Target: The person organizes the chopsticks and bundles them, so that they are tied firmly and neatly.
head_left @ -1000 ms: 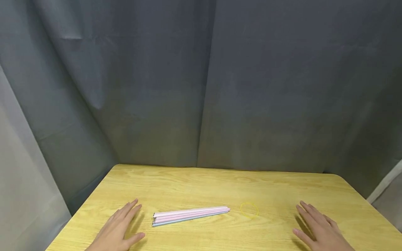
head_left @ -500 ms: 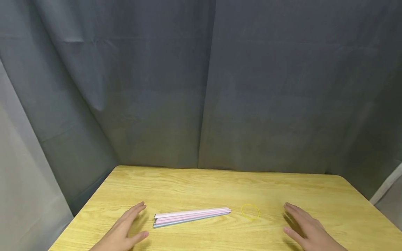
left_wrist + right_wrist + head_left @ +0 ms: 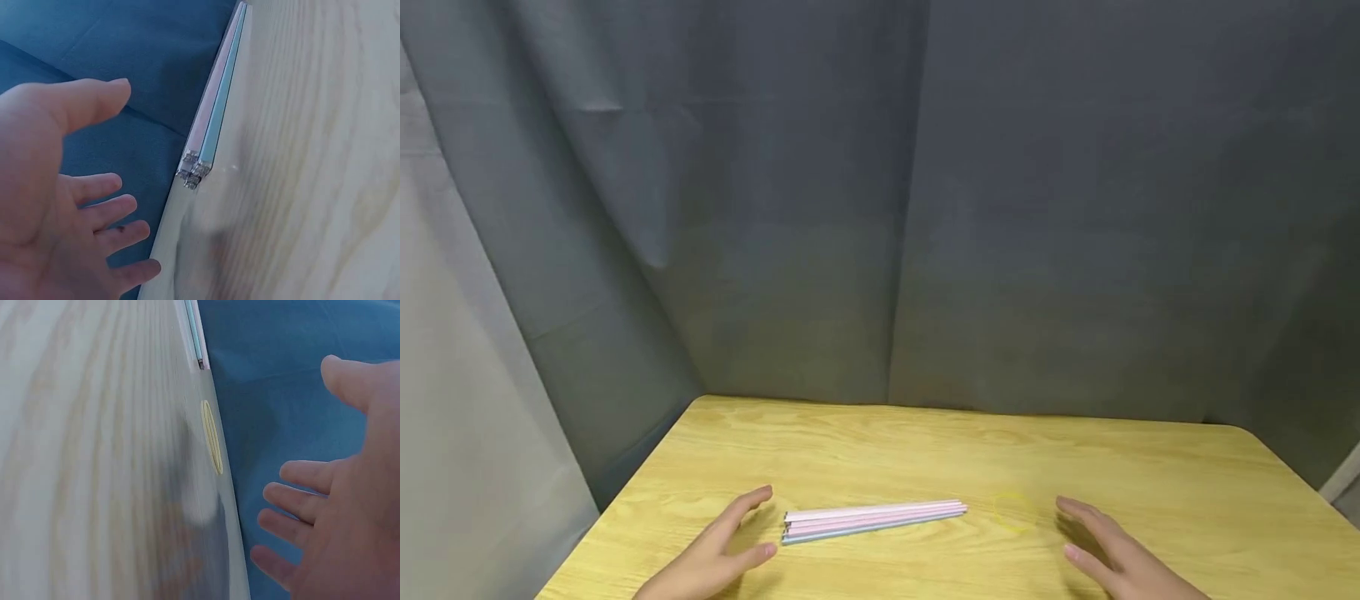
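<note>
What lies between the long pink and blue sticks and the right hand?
A thin yellow loop lies on the wood-grained table, as the head view shows.

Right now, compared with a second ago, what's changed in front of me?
Your right hand moved left, closer to the yellow rubber band; your left hand moved slightly right, closer to the pink and blue sticks. Nothing was grasped or released. The sticks and band still lie apart on the wooden table.

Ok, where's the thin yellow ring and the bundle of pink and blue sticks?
Thin yellow ring (image 3: 211,438): right wrist view, on its side.
Bundle of pink and blue sticks (image 3: 875,517): head view, on its middle.
</note>
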`<state>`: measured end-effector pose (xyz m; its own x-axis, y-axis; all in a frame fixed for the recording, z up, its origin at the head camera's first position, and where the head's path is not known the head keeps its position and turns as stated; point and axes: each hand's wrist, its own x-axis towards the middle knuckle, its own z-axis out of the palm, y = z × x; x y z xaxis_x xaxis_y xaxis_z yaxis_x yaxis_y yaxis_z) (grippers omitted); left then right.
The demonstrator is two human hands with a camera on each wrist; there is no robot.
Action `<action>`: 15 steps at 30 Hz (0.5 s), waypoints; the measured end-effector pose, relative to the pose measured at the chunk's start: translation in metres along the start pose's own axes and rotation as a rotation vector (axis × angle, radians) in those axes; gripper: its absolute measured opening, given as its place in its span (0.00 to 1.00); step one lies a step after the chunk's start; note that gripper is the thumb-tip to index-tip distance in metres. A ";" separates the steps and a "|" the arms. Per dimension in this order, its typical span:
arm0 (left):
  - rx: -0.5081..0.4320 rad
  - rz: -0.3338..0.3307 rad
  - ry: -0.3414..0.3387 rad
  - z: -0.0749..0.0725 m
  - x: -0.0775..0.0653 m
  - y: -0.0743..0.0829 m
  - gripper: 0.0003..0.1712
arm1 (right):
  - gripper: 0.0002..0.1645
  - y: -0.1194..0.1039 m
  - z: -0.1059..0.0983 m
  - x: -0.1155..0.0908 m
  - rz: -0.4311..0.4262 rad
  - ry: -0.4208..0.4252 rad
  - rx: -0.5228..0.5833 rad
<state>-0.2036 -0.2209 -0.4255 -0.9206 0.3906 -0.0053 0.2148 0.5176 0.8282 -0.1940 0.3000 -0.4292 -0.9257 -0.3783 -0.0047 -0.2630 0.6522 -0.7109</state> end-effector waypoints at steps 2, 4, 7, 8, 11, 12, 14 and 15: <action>0.016 0.025 0.007 0.002 0.002 0.001 0.42 | 0.37 -0.003 0.000 0.001 0.008 0.016 -0.011; 0.027 0.049 0.014 0.003 0.004 0.002 0.42 | 0.38 -0.007 0.001 0.004 0.029 0.021 -0.006; 0.042 0.059 0.026 0.002 0.005 0.001 0.41 | 0.38 -0.013 0.006 0.010 0.034 0.020 0.001; 0.050 0.058 0.031 0.002 0.006 0.000 0.41 | 0.38 -0.014 0.008 0.011 0.038 0.017 0.007; 0.071 0.051 0.038 0.001 0.006 -0.002 0.41 | 0.37 -0.017 0.015 0.016 0.030 0.022 0.021; 0.083 0.052 0.041 0.001 0.007 -0.002 0.41 | 0.37 -0.017 0.016 0.017 0.024 0.025 0.030; 0.118 0.063 0.056 0.001 0.007 -0.003 0.41 | 0.36 -0.019 0.019 0.021 0.005 0.033 0.048; 0.131 0.069 0.065 0.001 0.007 -0.003 0.41 | 0.35 -0.020 0.020 0.022 -0.011 0.037 0.055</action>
<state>-0.2099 -0.2187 -0.4283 -0.9203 0.3809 0.0892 0.3155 0.5875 0.7452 -0.2040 0.2653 -0.4292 -0.9326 -0.3598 0.0284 -0.2584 0.6108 -0.7484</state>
